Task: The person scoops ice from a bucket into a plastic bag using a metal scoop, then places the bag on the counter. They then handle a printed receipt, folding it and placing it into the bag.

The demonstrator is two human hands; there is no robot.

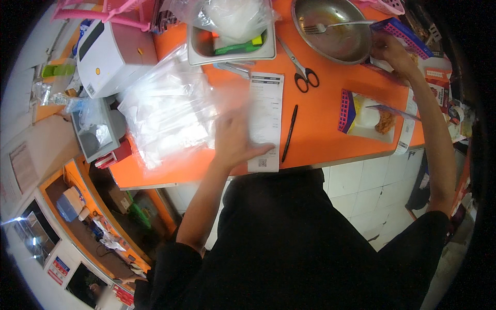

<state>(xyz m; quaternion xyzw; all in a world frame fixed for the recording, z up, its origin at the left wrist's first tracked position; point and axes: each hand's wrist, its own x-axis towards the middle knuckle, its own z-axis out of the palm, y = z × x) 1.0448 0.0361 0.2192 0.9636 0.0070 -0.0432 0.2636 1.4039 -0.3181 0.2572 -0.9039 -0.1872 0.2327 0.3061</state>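
My left hand [234,133] has its thumb spread away from the blurred fingers, with nothing seen in its grasp. It is between a pile of clear plastic bags [170,124] and a long printed receipt [265,112], its thumb over the paper. Right of the receipt lies a black pen [290,133]. My right hand [389,52] is beside a blue-and-pink paper food box [405,37] and the rim of a metal bowl [337,46]; its grip is hard to make out. A second open food box [368,116] holds rice and a fried piece of food.
Black-handled scissors [302,73] lie below the bowl, which has a fork [321,28] in it. A steel container [232,58] holds markers and a plastic bag. At left stand a white printer-like device [116,58] and a grey bin [97,139]. Another receipt [406,128] touches the table edge.
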